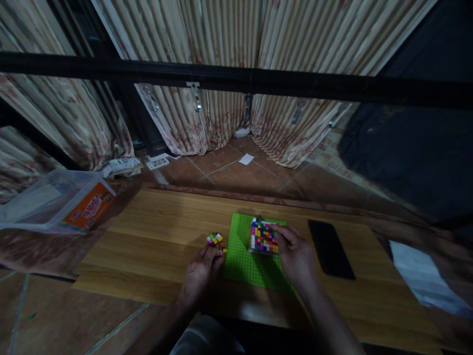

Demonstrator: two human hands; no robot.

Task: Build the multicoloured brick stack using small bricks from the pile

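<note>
A green studded baseplate (238, 264) lies on the wooden table. On it stands a block of small multicoloured toy bricks (263, 235), its top a patchwork of red, yellow, blue, white and purple. My right hand (297, 254) reaches over the block's right side, thumb and forefinger pinched together at its top; what is between them is hidden. Left of the baseplate, several loose toy bricks (215, 239) sit in a small cluster. My left hand (202, 270) is at this cluster's near side with fingers closed, a small pinkish brick showing at the fingertips.
A black phone-like slab (330, 249) lies right of the baseplate on the wooden table (148, 236). White paper (428, 276) is at the far right. A clear plastic bin (55, 197) with an orange label stands left. A dark rail (229, 76) crosses before striped curtains (221, 44).
</note>
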